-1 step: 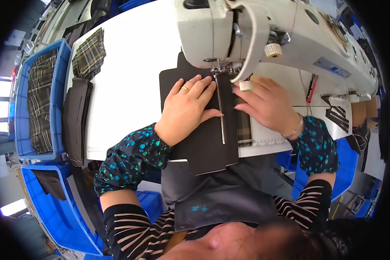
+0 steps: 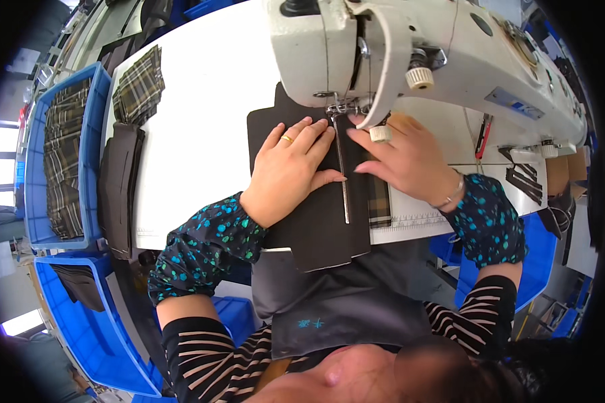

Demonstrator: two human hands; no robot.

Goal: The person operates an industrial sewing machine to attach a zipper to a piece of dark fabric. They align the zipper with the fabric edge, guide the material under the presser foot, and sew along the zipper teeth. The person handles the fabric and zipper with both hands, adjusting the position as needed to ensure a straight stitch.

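A black fabric panel lies on the table under the presser foot of the white sewing machine. A zipper runs lengthwise along it, up to the foot. My left hand rests flat on the panel left of the zipper, fingers spread, thumb touching the zipper's edge. Right of the zipper, my right hand reaches over the panel with its fingers stretched out, some of them behind the machine's curved guard. Plaid fabric shows from beneath the panel's right edge.
Left of the table stands a blue bin of folded plaid pieces, above another blue bin. Plaid pieces and stacked black pieces lie at the table's left edge. Red-handled snips lie right, below the machine arm.
My right hand has shifted left, its fingertips now further onto the black panel towards the zipper. My left hand and the panel look the same.
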